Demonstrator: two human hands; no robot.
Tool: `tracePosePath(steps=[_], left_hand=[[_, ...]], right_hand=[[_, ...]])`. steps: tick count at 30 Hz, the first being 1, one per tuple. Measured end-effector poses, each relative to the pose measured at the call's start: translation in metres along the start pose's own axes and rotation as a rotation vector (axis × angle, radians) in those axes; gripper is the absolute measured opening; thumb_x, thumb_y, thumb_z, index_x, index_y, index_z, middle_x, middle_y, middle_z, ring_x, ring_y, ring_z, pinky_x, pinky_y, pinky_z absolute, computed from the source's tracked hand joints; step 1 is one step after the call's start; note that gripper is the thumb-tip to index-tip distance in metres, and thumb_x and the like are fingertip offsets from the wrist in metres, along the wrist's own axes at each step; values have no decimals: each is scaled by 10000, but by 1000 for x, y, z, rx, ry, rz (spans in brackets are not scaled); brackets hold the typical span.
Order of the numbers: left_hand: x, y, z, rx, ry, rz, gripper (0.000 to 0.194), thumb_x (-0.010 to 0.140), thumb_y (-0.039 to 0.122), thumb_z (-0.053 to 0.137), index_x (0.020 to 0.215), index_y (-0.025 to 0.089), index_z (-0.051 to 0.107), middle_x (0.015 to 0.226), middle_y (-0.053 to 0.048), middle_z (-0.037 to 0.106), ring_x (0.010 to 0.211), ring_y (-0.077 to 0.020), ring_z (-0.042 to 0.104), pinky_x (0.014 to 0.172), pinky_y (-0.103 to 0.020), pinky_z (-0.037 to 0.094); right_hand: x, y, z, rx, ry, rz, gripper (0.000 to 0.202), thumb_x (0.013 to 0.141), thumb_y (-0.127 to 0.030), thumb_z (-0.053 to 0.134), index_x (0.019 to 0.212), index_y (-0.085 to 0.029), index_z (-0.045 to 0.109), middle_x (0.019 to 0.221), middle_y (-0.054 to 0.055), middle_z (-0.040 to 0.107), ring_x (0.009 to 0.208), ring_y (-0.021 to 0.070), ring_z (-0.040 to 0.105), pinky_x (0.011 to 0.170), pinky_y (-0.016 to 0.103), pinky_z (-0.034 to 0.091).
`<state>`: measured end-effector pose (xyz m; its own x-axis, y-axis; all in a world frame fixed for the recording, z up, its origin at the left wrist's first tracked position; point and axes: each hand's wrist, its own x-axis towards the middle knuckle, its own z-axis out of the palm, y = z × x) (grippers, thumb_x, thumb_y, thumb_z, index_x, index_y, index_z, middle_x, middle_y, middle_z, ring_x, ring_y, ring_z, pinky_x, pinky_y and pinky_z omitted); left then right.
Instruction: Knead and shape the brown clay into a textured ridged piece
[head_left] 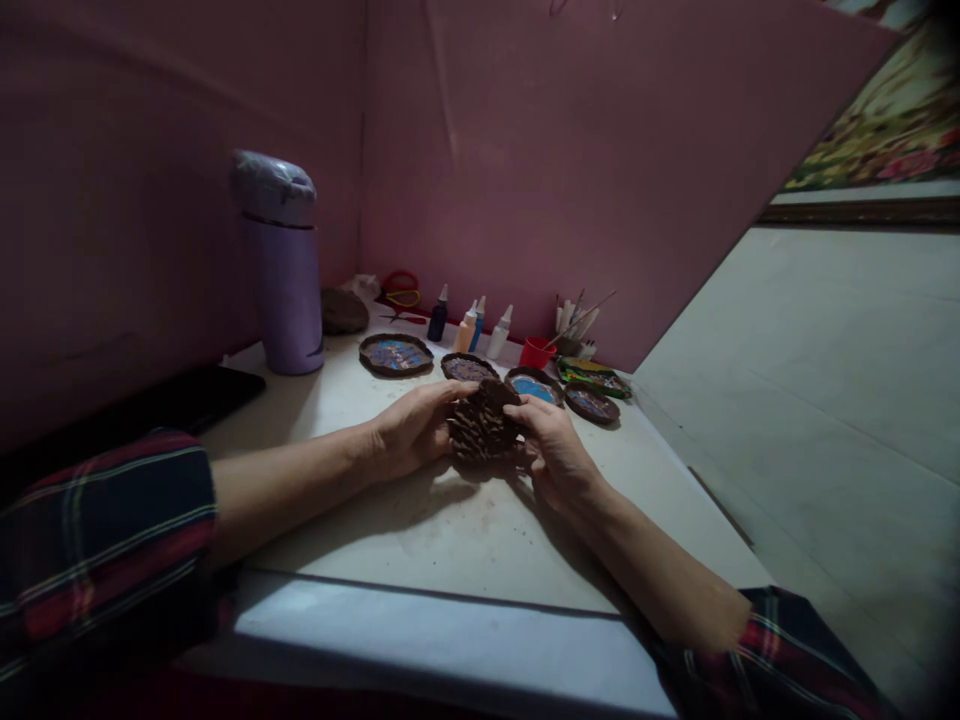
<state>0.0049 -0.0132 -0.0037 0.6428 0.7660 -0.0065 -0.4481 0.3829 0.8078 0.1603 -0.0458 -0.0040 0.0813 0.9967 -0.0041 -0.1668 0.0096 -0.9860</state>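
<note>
A dark brown clay disc (484, 425) with a rough, ridged surface is held tilted up over the white table (450, 540). My left hand (420, 425) grips its left edge, thumb on top. On the right edge, my right hand (551, 440) pinches the disc between thumb and fingers. Just behind it lie flat brown clay dishes with painted insides: one blue and purple (396, 355), one purplish (469, 368), one bright blue (534, 386) and one darker (592, 403). The underside of the disc is hidden.
A tall lilac bottle (281, 265) stands at the left, near a dark flat object (217, 390). A clay lump (343, 311), scissors (401, 290), paint bottles (465, 328), a red cup (537, 352) and a colourful packet (592, 376) line the back, before a pink panel (525, 150).
</note>
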Motion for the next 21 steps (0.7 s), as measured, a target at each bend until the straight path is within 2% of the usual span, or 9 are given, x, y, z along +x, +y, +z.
tracePosePath(steps=[4, 8, 15, 21], left_hand=[[0, 0, 0, 2, -7, 0, 218, 808, 203, 491, 892, 85, 653, 873, -124, 688, 783, -195, 621, 727, -307, 490], [0, 0, -1, 19, -17, -9, 222, 813, 225, 497, 901, 100, 658, 827, -101, 689, 723, -177, 609, 673, -290, 484], [-3, 1, 3, 21, 10, -31, 197, 784, 213, 527, 883, 107, 661, 797, -91, 687, 726, -169, 596, 681, -284, 465], [-3, 0, 2, 13, 31, -32, 171, 777, 230, 542, 809, 111, 660, 785, -81, 678, 731, -168, 591, 719, -293, 459]], right_hand=[[0, 1, 0, 5, 2, 6, 221, 665, -369, 674, 742, -190, 571, 676, -11, 583, 586, 138, 533, 408, 216, 434], [3, 5, -2, 15, 24, 8, 272, 650, -385, 717, 780, -177, 599, 685, -7, 609, 564, 127, 535, 440, 231, 448], [3, 3, -1, 33, 23, 26, 253, 648, -304, 725, 818, -154, 612, 707, 11, 643, 602, 134, 573, 513, 240, 458], [2, 0, -2, 45, 8, 60, 200, 642, -211, 688, 818, -167, 604, 696, 1, 638, 579, 125, 558, 495, 232, 436]])
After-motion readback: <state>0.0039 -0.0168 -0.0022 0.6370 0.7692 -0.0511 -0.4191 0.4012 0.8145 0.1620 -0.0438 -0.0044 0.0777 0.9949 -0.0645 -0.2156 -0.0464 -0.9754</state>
